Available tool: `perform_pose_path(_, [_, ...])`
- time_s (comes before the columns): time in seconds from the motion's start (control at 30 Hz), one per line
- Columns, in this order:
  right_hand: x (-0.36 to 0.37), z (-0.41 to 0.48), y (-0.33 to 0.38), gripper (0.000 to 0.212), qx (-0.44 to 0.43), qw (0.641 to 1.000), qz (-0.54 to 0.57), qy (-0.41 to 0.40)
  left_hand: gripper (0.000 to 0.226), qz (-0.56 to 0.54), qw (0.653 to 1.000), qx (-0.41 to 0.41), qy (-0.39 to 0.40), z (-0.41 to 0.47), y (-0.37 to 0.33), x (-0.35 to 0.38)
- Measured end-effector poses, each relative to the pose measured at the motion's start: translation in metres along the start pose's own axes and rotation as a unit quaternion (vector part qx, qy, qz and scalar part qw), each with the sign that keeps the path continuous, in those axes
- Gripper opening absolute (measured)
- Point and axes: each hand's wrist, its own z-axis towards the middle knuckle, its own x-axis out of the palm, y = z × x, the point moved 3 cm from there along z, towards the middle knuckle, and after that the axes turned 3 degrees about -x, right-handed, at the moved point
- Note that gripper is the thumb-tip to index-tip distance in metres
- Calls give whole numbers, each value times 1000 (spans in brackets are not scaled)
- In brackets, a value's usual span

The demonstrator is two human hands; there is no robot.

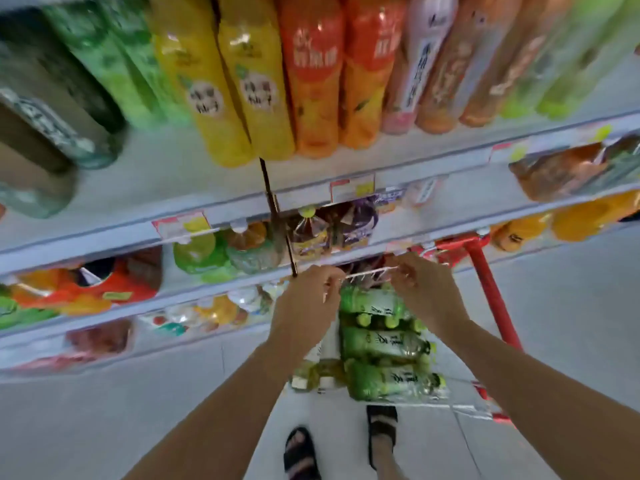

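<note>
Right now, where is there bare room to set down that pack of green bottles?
The left hand and right hand pinch the wrap of the green bottle pack. Bare: the front strip of the top shelf before the yellow bottles, and the floor left of the sandals. Lower shelves are crowded.

Bottle pack (pixel 384 344) hangs before the front edges of the lower shelves (pixel 214 282), above the floor (pixel 571 323) — left hand (pixel 304 299) pinches its wrap at upper left, right hand (pixel 422 289) at upper right. Trolley frame (pixel 485 282) just right of the pack. Upright bottles (pixel 311 81) in a row on the top shelf (pixel 207 188), behind its front edge.
</note>
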Motion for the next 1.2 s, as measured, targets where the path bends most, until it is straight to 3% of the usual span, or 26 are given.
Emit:
perform_pose_path(0.1, [45, -14, -49, 23, 74, 994, 16, 82, 25, 4, 995, -74, 71, -13, 53, 49])
perform_pose_path(0.27, [114, -29, -98, 31, 97, 978, 27, 185, 45, 42, 972, -183, 140, -29, 116, 101])
perform_pose_path(0.43, [168, -25, -129, 41, 93, 966, -44, 236, 66, 41, 966, -229, 113, -23, 156, 132])
perform_pose_path(0.6, [193, -25, -140, 51, 28, 953, -167, 251, 84, 2, 967, -244, 73, -16, 172, 154])
perform_pose_path(0.77, [185, -20, -136, 56, 9, 950, -106, 294, 84, -90, 956, -270, 75, -20, 176, 143])
perform_pose_path(0.87, [161, -8, -107, 72, -87, 965, -68, 237, 80, -83, 957, -246, 130, -28, 169, 118])
perform_pose_path(1.0, [141, 2, -67, 86, -274, 904, -170, 279, 77, -13, 970, -134, 202, -29, 143, 86])
perform_pose_path(1.1, [136, 4, -60, 83, -297, 874, -191, 332, 74, -8, 966, -53, 252, -22, 115, 77])
perform_pose_path(1.2, [122, 6, -68, 80, -276, 883, -188, 330, 75, -3, 964, 0, 266, -12, 94, 80])
